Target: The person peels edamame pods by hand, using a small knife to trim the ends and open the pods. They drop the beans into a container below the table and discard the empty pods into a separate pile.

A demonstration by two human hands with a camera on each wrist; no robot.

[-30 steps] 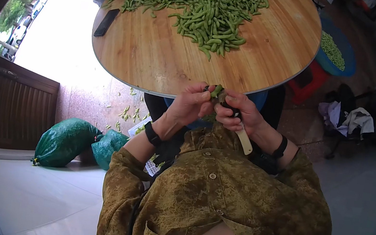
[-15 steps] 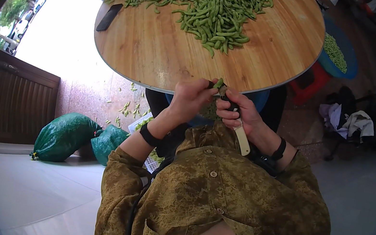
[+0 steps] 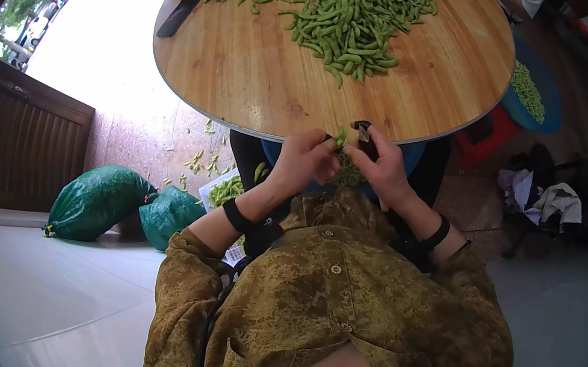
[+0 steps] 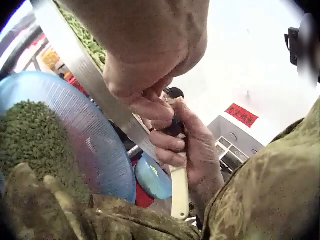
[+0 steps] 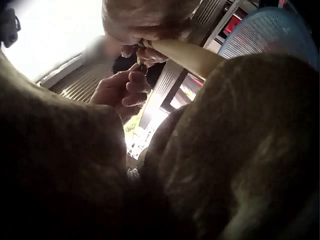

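Observation:
At the near edge of the round wooden table, my left hand pinches a green soybean pod between thumb and fingers. My right hand meets it there, thumb close to the pod. Its curled fingers grip a tool with a long cream handle, the handle's end sticking out below the palm in the left wrist view. A black piece shows at the right fingertips; the tool's working end is hidden. A big heap of pods covers the table's far half.
Below the table edge stands a blue basin of shelled beans. Another blue basin sits right, on a red stool. At left are green sacks and a white basket of pods. A dark phone-like slab lies on the table.
The right hand has turned and lifted its fingers toward the table, so the cream handle is now mostly hidden in the head view. The left hand stays at the pod, its fingers spread more.

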